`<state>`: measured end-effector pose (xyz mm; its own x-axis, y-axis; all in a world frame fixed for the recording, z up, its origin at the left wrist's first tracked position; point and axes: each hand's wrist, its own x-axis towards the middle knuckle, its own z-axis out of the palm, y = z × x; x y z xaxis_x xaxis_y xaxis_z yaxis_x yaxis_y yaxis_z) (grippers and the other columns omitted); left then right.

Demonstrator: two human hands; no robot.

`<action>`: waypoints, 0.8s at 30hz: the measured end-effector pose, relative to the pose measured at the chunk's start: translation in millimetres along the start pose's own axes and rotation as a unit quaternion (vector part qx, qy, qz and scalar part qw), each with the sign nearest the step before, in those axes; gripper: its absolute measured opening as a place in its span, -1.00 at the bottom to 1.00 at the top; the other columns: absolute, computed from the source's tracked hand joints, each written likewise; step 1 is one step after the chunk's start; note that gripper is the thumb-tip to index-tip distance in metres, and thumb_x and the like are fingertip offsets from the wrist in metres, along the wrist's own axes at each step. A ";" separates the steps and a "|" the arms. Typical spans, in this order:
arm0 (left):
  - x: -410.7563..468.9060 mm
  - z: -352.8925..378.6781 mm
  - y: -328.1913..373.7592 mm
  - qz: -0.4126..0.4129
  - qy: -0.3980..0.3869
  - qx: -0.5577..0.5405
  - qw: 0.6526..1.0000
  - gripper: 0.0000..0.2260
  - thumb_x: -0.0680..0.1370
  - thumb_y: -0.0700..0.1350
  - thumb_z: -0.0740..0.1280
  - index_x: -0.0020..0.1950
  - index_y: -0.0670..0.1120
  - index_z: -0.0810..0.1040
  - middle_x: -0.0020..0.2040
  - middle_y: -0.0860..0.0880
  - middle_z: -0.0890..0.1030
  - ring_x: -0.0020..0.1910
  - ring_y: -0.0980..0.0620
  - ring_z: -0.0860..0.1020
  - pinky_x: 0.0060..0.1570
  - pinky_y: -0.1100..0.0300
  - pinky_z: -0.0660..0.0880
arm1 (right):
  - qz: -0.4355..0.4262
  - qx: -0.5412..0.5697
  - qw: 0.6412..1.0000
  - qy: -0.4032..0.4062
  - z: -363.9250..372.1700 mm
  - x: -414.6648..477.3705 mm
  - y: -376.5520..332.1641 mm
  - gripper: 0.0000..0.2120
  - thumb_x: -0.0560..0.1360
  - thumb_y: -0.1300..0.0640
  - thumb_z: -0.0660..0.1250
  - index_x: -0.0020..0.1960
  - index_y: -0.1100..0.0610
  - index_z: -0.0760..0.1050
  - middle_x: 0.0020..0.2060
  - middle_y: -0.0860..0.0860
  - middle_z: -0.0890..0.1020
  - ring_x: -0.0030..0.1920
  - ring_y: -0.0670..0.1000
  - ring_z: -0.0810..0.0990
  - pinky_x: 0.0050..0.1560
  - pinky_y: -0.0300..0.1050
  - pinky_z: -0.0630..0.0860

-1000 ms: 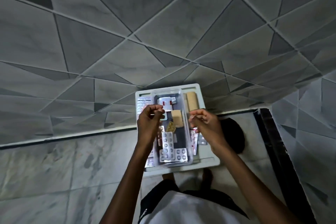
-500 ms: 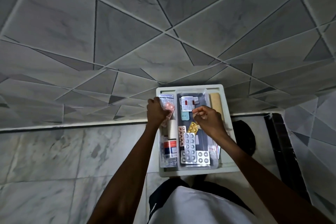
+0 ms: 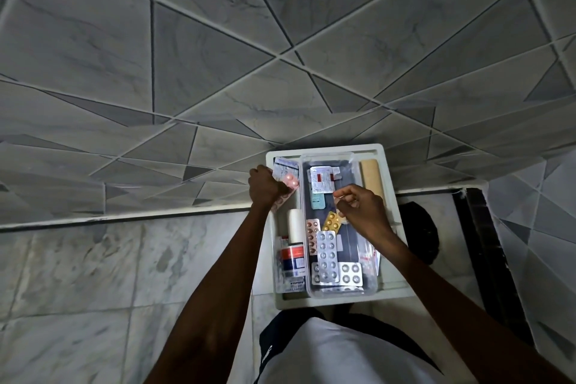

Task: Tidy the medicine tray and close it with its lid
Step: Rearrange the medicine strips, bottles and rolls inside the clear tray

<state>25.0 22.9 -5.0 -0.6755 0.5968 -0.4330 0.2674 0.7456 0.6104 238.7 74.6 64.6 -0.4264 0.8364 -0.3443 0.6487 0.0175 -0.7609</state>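
A white medicine tray [image 3: 324, 148] lies on the tiled ledge with a clear plastic bin [image 3: 372, 288] set inside it. My left hand [image 3: 265, 185] grips a pink blister strip [image 3: 288, 187] over the tray's left compartment, above a white bottle [image 3: 295, 226] and a red-and-blue labelled jar [image 3: 293, 259]. My right hand [image 3: 363, 210] hovers over the clear bin with thumb and forefinger pinched; I cannot tell whether anything is between them. Below it lie a yellow blister pack [image 3: 332, 221], silver blister packs [image 3: 327, 256] and a white packet [image 3: 322, 179]. No lid shows.
A tan roll [image 3: 371, 174] lies along the tray's right side. A dark round object [image 3: 420, 234] sits just right of the tray, and a black strip [image 3: 480, 243] runs further right. Patterned grey wall tiles rise behind the tray; marble tiles spread to the left.
My left hand has moved from the middle of the bin to the tray's left compartment, now holding the pink strip. The right hand stayed pinched over the bin. Over the last half second, little has changed.
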 end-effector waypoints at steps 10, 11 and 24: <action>-40.2 -33.8 7.0 -0.010 0.102 -0.228 0.968 -0.70 0.32 -0.11 0.54 -0.09 -0.07 0.47 -0.16 -0.04 0.57 -0.19 0.00 0.53 -0.13 0.07 0.53 | 0.051 0.108 0.993 -0.010 -1.5 4.7 -13.0 -0.86 0.50 0.25 0.33 0.04 0.16 0.60 -0.11 0.16 0.69 -0.28 0.01 0.65 -0.28 -0.17 0.58; -51.5 -39.8 13.4 -0.003 0.090 -0.252 0.963 -0.71 0.33 -0.11 0.54 -0.09 -0.05 0.47 -0.17 -0.04 0.58 -0.22 0.03 0.53 -0.19 0.10 0.53 | 0.056 0.144 0.988 -0.020 -3.3 4.5 -16.7 -0.84 0.52 0.23 0.33 0.09 0.19 0.58 -0.08 0.17 0.69 -0.28 0.01 0.65 -0.31 -0.21 0.57; -94.5 4.5 49.7 0.075 0.046 -0.177 0.980 -0.82 0.50 -0.01 0.35 -0.03 -0.10 0.60 -0.12 -0.03 0.66 -0.15 -0.01 0.61 -0.24 0.22 0.48 | -0.002 0.031 0.994 0.109 -21.1 20.6 9.2 -0.85 0.48 0.13 0.37 -0.08 0.22 0.62 -0.23 0.11 0.68 -0.31 -0.01 0.65 -0.33 -0.06 0.63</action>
<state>105.2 4.9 63.2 -0.7103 0.6505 -0.2690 0.1237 0.4916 0.8620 249.3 103.5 62.1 -0.2789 0.9350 -0.2190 0.6037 -0.0066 -0.7972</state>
